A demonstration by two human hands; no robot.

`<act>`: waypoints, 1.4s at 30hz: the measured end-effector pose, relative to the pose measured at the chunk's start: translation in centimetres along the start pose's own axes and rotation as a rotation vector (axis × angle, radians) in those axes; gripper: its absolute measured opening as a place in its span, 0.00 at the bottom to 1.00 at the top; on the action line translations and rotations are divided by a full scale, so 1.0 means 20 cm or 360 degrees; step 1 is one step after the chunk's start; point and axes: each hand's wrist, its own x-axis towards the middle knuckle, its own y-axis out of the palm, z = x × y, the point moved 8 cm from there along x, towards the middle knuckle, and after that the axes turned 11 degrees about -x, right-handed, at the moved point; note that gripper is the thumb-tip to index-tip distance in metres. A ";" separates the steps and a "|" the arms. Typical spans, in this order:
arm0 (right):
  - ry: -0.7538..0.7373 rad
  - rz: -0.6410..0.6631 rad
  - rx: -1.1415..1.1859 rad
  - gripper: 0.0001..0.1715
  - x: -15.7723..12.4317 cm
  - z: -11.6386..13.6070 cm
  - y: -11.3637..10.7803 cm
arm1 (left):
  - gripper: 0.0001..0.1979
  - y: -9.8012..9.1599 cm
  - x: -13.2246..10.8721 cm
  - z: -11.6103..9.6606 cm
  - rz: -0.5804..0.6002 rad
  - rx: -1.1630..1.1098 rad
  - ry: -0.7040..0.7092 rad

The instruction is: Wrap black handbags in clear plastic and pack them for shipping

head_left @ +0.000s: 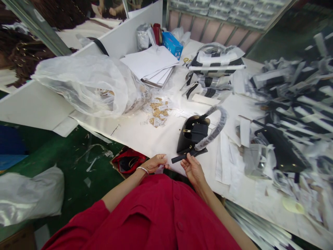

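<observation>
A black handbag (192, 133) stands on the white table with its top open and a gold-coloured clasp showing. Clear wrap covers its curved handle (220, 126). My right hand (194, 169) pinches a black strap (179, 158) at the bag's near side, and the strap's end points left. Left of it, at the table's front edge, my left hand (157, 162) has its fingers closed on a thin piece of clear plastic (160, 169), partly hidden below the fingers. A bracelet circles the left wrist.
Tan tags (158, 111) lie beyond the bag, beside a large clear plastic bag (91, 85). White sheets (153, 62) and a blue box (172, 45) are at the back. Wrapped handbags (215, 60) stand behind; more black bags (282, 147) crowd the right. A red-lined box (127, 161) sits below.
</observation>
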 end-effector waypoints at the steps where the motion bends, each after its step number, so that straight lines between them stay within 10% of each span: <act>1: -0.0020 -0.0023 -0.0003 0.26 0.00 0.00 0.00 | 0.23 0.00 0.00 0.00 -0.0002 0.0003 0.0012; 42: -0.0076 -0.0141 0.0082 0.29 -0.03 0.01 -0.02 | 0.20 -0.03 -0.01 -0.03 -0.0100 0.0248 0.0210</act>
